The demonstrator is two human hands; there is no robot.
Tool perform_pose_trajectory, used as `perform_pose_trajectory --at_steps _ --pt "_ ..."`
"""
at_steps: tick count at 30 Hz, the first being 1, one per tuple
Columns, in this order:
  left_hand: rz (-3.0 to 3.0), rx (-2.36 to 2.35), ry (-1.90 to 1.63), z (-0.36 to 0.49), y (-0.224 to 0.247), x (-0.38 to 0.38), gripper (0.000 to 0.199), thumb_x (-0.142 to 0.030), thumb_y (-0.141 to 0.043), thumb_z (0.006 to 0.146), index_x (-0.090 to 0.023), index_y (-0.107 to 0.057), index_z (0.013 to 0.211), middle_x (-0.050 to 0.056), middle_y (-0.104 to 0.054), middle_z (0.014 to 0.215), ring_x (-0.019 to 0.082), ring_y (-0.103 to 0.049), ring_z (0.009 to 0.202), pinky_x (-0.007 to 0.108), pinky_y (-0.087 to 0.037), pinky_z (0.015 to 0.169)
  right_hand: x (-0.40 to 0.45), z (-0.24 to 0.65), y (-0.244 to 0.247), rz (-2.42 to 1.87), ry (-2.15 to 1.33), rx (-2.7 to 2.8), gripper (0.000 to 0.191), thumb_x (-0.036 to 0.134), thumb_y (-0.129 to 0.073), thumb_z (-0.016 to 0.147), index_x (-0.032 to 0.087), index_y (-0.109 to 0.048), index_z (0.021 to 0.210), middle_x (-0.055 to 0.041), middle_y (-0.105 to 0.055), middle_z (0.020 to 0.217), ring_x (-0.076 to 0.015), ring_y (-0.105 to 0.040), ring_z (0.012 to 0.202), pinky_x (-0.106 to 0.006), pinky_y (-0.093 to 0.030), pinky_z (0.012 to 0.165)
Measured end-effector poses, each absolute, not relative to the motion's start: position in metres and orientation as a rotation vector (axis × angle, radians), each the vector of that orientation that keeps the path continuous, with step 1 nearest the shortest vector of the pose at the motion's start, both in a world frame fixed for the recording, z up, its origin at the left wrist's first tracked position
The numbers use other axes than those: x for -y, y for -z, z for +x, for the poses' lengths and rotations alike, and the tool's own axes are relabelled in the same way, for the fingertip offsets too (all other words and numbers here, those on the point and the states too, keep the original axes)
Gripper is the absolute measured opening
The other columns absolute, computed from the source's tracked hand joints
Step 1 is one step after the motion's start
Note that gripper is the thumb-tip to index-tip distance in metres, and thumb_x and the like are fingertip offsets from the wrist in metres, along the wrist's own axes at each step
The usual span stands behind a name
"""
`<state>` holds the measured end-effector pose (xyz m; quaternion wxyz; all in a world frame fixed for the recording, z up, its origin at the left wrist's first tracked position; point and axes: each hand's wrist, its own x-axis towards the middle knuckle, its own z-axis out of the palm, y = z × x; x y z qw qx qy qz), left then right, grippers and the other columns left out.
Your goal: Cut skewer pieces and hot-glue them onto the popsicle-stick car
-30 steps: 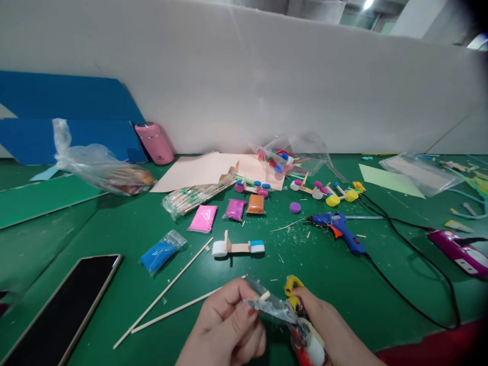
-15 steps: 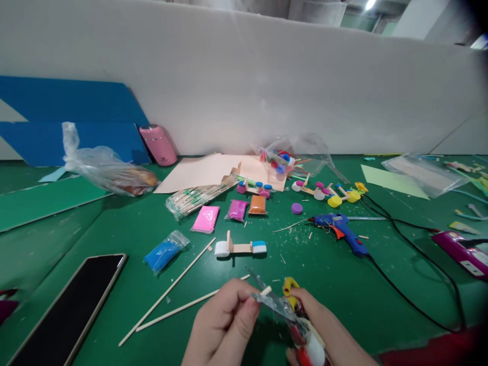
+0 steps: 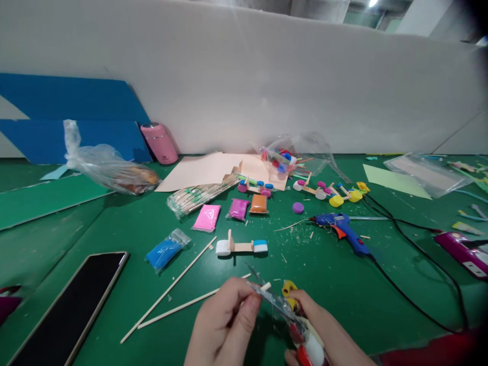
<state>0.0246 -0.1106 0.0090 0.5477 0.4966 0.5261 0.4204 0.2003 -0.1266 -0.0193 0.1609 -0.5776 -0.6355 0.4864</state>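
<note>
Through the head camera, I had the clear plastic wrapper point(image 3: 278, 304) at the bottom centre of the frame, between both hands. The left hand point(image 3: 227, 320) was nearly closed, thumb and forefinger pinching the wrapper's edge, and a pale stick end point(image 3: 266, 287) poked out by the fingertips. The right hand point(image 3: 318, 317) was curled around a yellow, red and white object point(image 3: 313, 349) that I couldn't identify.

Just above, a small wheeled frame point(image 3: 243, 247) sat on the green table point(image 3: 229, 345). Two thin wooden sticks point(image 3: 168, 289) slanted toward the lower left, close together at their lower ends, near the black-screened phone point(image 3: 72, 305). Farther up lay blue point(image 3: 165, 251), pink point(image 3: 206, 218), purple point(image 3: 238, 209) and orange packets point(image 3: 258, 204). Right of centre, I saw the blue glue gun point(image 3: 343, 227) lying with its nozzle pointing left.
</note>
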Motion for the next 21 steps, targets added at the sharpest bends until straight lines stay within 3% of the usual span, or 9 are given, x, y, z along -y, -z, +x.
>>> perform_pose_trajectory --at_steps 5,8,13,17,21 --pt "0.783 -0.943 -0.852 0.020 -0.005 0.106 0.028 -0.042 -0.054 0.074 -0.017 -0.052 0.064 -0.007 -0.030 0.044 0.007 -0.024 0.042 0.020 -0.019 0.043 0.130 0.200 0.026 -1.657 -1.343 1.849 0.039 0.016 -0.056 0.057 0.023 -0.054 0.096 -0.0006 -0.066 0.077 -0.0205 -0.062 0.069 -0.025 -0.043 0.058" --pt "0.869 -1.026 -0.866 0.021 -0.005 0.108 0.027 -0.040 -0.056 0.074 -0.016 -0.053 0.062 -0.006 -0.034 0.047 0.007 -0.027 0.044 0.020 -0.021 0.044 0.130 0.200 0.031 -1.713 -1.388 1.861 0.032 0.017 -0.055 0.058 0.023 -0.056 0.089 0.0004 -0.066 0.069 -0.0209 -0.062 0.064 -0.025 -0.042 0.055" --pt "1.196 -1.253 -1.014 0.024 -0.006 0.112 0.020 -0.035 -0.057 0.074 -0.017 -0.058 0.064 -0.001 -0.048 0.059 0.012 -0.040 0.056 0.021 -0.031 0.052 0.128 0.199 0.024 -1.723 -1.383 1.838 0.040 0.019 -0.058 0.056 0.023 -0.054 0.096 -0.0013 -0.067 0.075 -0.0222 -0.062 0.067 -0.026 -0.043 0.056" --pt "1.002 -1.142 -0.965 0.025 -0.001 0.110 0.025 -0.038 -0.057 0.073 -0.016 -0.055 0.062 -0.004 -0.040 0.051 0.009 -0.032 0.048 0.020 -0.024 0.046 0.129 0.199 0.017 -1.664 -1.397 1.804 0.045 0.019 -0.059 0.057 0.023 -0.051 0.101 0.0000 -0.066 0.076 -0.0199 -0.062 0.066 -0.024 -0.044 0.057" --pt "0.662 -0.878 -0.880 0.025 0.001 0.108 0.025 -0.038 -0.056 0.075 -0.016 -0.051 0.064 -0.009 -0.030 0.041 0.005 -0.022 0.040 0.021 -0.018 0.044 0.130 0.200 0.023 -1.669 -1.342 1.816 0.053 0.021 -0.063 0.053 0.023 -0.051 0.105 -0.0025 -0.066 0.085 -0.0241 -0.062 0.078 -0.027 -0.044 0.065"
